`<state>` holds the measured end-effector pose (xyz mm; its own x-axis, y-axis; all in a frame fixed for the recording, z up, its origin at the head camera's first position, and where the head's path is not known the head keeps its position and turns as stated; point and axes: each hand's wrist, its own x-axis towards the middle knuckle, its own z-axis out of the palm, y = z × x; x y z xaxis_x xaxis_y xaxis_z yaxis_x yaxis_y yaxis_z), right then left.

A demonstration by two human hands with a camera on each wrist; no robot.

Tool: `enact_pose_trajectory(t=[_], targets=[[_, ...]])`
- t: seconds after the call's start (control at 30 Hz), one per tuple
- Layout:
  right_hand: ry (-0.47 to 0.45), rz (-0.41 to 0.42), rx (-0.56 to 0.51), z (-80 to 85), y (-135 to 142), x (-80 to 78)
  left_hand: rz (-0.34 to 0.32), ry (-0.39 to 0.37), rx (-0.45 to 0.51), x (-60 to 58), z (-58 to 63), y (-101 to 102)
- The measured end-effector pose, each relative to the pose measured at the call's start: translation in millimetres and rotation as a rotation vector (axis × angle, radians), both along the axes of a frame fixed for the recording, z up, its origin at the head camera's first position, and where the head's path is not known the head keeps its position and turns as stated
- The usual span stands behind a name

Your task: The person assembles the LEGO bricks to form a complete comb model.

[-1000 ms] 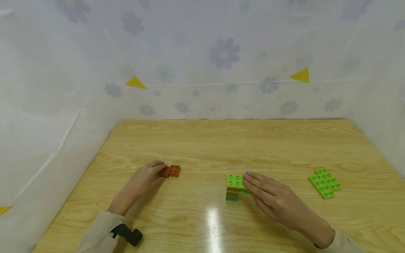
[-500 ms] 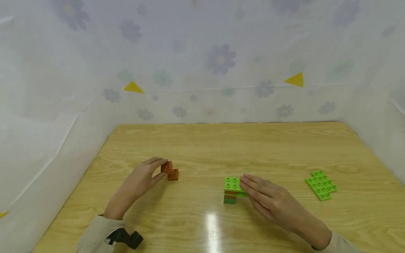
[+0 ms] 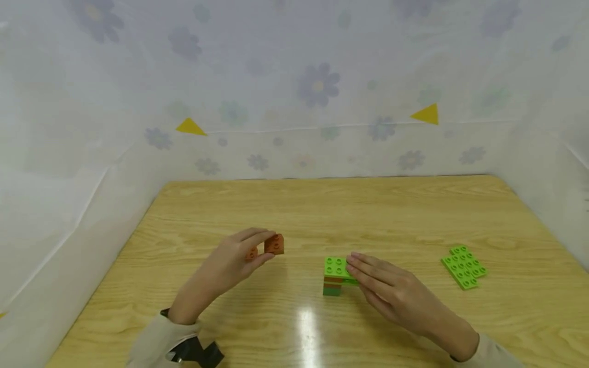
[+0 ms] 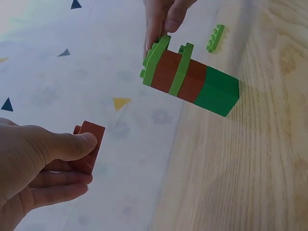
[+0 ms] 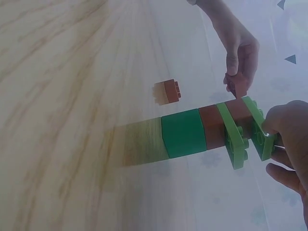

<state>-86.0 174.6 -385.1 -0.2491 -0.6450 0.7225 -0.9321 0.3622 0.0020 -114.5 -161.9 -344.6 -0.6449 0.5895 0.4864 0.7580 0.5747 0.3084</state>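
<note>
My left hand [image 3: 230,263] pinches a brown toy brick [image 3: 274,244] between thumb and fingers, raised above the table. In the left wrist view, this brown brick [image 4: 91,144] sits under the thumb. My right hand [image 3: 395,289] holds the overhanging end of the light green top plate [image 3: 335,266] on a brick stack. From the table up, the stack shows a dark green base [image 5: 184,134], a brown brick, a light green plate, another brown brick and the top plate. A second loose brown brick [image 3: 252,253] is partly hidden behind the left fingers.
Several light green plates [image 3: 463,267] lie side by side on the wooden table [image 3: 313,209], to the right of the stack. A white flowered cloth [image 3: 276,102] stands behind the table and along its sides. A black strap mount [image 3: 198,352] sits at the left wrist.
My left hand has picked up one brown brick from beside the other and carried it to the right. The right hand stays at the stack.
</note>
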Motion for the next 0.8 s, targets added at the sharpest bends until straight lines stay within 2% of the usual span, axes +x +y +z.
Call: enact_pose_trajectory(t=[0.17,0.43,0.8], targets=[[-0.014,0.002,0.018,-0.1,1,0.8,-0.041,0.025,0.021,4.1,1.2,13],[-0.035,-0.008,0.035,1.2,2,3.8,-0.085,0.048,0.036,13.1,-8.7,38],[-0.044,0.001,0.028,0.8,2,1.6,-0.204,0.139,0.115,12.4,-16.0,65]])
